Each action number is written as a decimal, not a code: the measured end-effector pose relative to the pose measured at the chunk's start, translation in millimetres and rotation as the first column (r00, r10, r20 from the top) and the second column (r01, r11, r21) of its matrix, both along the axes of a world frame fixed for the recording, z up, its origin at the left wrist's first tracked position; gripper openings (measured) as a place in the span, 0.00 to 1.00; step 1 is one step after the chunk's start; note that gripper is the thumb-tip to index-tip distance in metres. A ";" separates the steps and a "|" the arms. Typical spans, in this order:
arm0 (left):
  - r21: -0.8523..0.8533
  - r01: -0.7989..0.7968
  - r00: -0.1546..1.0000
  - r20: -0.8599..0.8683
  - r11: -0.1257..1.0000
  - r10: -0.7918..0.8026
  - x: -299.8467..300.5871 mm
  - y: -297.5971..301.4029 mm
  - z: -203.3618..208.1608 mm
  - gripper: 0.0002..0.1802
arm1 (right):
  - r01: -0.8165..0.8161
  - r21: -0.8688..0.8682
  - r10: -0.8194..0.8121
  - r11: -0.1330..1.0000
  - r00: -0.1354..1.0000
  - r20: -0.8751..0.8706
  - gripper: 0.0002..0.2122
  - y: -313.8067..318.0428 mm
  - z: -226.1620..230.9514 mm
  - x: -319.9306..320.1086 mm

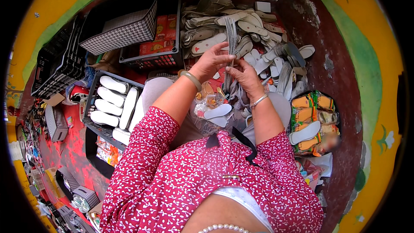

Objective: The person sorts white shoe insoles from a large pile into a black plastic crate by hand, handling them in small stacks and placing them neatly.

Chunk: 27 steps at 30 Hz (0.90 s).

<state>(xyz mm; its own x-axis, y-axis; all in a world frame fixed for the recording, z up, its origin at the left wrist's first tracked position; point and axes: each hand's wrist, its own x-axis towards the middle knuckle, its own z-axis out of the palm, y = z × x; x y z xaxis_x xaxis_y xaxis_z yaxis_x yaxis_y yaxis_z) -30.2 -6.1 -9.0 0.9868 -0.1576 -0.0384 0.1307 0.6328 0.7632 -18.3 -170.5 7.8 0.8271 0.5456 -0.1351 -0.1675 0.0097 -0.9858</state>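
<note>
Both hands are raised in front of me around a thin stack of insoles (231, 36), seen edge-on and standing upright. My left hand (211, 63) has its fingers closed on the stack's left side. From the right, lower down, my right hand (249, 78) pinches the same stack. Behind it spreads a large heap of loose pale and grey insoles (207, 22). Between my knees lie a white insole (217, 111) and some clear plastic packets (211, 100), close below my hands.
To the left, a black crate (91, 103) holds rows of white insoles (108, 96). Farther back are a houndstooth basket (120, 39) and a crate with red boxes (163, 30). At right, packaged orange insoles (304, 116) lie near the dark red wall (340, 73).
</note>
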 end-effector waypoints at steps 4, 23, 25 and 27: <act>0.043 -0.006 1.000 -0.024 0.999 0.007 -1.1 -2.9 0.4 0.35 | -0.005 0.038 0.005 0.999 1.000 -0.018 0.22 -1.9 -10.9 3.1; -0.057 0.028 1.000 -0.002 0.998 -0.028 -1.2 3.0 3.7 0.25 | -0.013 0.163 0.037 0.987 0.988 -0.147 0.21 -4.2 -9.4 6.0; -0.013 0.024 1.000 -0.019 1.000 -0.024 -2.6 0.5 7.1 0.24 | 0.001 0.134 0.014 0.991 0.994 -0.106 0.22 -3.6 -11.3 5.9; -0.012 0.026 0.999 -0.021 1.000 -0.026 -3.3 0.0 8.6 0.23 | 0.004 0.108 0.004 0.994 0.997 -0.078 0.24 -2.2 -9.5 5.1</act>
<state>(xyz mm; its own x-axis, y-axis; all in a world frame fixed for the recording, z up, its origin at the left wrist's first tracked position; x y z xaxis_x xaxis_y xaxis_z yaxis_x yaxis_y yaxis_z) -33.4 -6.1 -0.4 0.9813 -0.1836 -0.0576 0.1635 0.6378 0.7526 -13.2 -172.7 -1.7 0.8163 0.5604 -0.1401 -0.2443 0.1151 -0.9629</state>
